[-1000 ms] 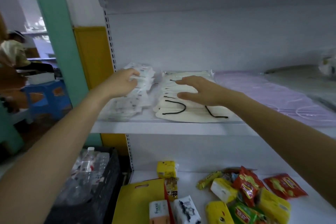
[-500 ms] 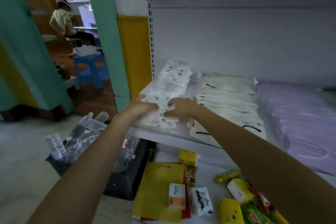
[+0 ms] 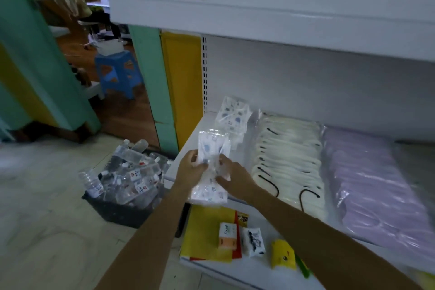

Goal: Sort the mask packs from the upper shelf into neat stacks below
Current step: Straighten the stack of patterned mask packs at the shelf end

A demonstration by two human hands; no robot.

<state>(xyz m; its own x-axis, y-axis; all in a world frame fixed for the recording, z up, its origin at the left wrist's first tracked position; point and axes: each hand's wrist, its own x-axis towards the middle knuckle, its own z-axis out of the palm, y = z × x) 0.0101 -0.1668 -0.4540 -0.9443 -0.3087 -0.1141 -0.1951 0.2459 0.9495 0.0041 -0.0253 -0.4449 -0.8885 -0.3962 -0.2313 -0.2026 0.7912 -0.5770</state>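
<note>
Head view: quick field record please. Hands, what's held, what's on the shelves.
left hand: grips held packs, left side
right hand: grips held packs, right side
held packs: printed mask packs in clear wrap, lifted at the shelf's front edge
shelf: printed packs at back left, then cream masks, then purple masks
lower shelf: yellow bag, tissue packs

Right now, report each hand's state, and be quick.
Left hand: holding the bundle of printed mask packs by its left edge.
Right hand: holding the same bundle from the right.
</note>
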